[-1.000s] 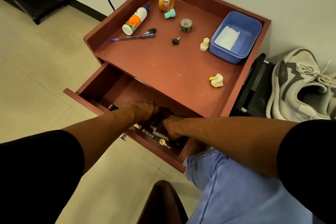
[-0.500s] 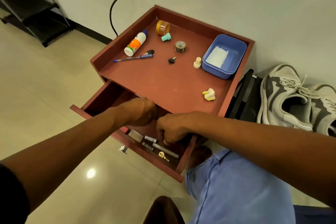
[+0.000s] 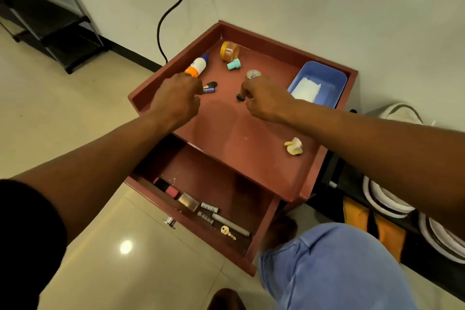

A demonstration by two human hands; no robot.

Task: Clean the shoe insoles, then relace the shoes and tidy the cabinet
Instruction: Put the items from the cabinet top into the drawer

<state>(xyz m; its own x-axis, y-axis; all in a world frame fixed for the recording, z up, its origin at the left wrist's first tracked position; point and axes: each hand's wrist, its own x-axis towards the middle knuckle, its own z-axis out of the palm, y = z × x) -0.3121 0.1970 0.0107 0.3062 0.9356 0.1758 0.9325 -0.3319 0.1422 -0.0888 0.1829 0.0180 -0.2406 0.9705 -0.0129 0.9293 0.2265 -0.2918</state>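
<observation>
The red-brown cabinet [image 3: 311, 185] stands with its drawer [image 3: 261, 234] pulled open. My left hand [image 3: 176, 98] is curled over a blue pen [image 3: 208, 90] on the cabinet top; only the pen's cap end shows past my fingers. My right hand [image 3: 264, 98] pinches a small black key [image 3: 239, 97] that lies on the top. A white sneaker [image 3: 400, 111] is partly hidden behind my right arm. The drawer holds a pink eraser [image 3: 172, 191], a grey marker [image 3: 231, 225] and a gold key [image 3: 227, 231].
On the top lie a white-and-orange bottle [image 3: 197, 66], an orange jar [image 3: 229, 51], a teal cap [image 3: 234, 64], a tape roll [image 3: 253, 74], a blue tub [image 3: 339, 75] with a white cloth, and a yellow lump [image 3: 294, 146]. A black shelf rack [image 3: 50, 20] stands far left.
Both hands came out of the drawer and moved up onto the cabinet top, the left to the pen, the right to the black key. The camera rose and pulled back.
</observation>
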